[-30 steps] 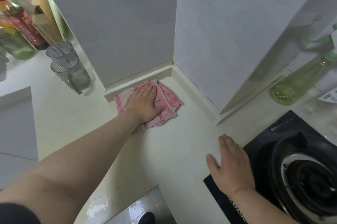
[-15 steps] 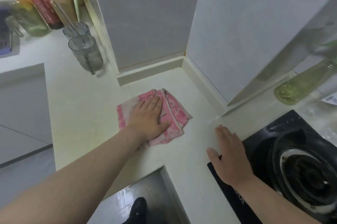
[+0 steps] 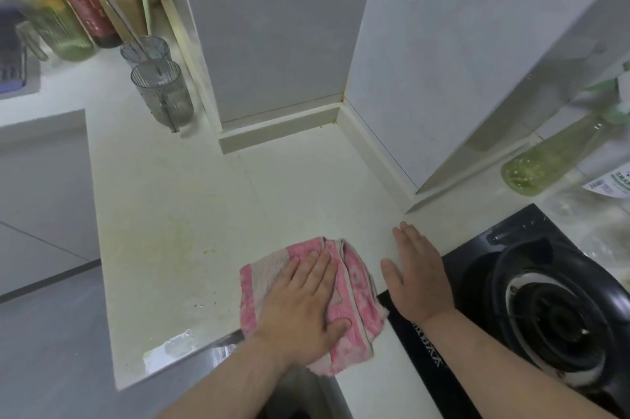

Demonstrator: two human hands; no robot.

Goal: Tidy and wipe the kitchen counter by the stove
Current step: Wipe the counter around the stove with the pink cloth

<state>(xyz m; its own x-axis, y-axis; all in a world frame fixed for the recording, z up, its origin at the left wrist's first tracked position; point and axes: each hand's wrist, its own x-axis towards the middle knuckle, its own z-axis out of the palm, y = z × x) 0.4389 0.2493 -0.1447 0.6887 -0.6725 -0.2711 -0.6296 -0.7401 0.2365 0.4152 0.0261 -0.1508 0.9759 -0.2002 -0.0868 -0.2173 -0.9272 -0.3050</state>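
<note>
pink cloth (image 3: 344,308) lay at the bench's (image 3: 177,231) front edge, left hand (image 3: 300,309) pressing it with fingers straight and together. right hand (image 3: 417,273) rested flat, fingers straight, beside the stove (image 3: 531,299).

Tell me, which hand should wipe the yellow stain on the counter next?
Left, probably. The left hand presses flat on the pink cloth, and the yellow stain lies on its side. The right hand rests bare by the stove, farther away.

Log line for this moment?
step: wiping | left hand: flat on folded pink-and-white cloth | right hand: flat by black gas stove
</note>
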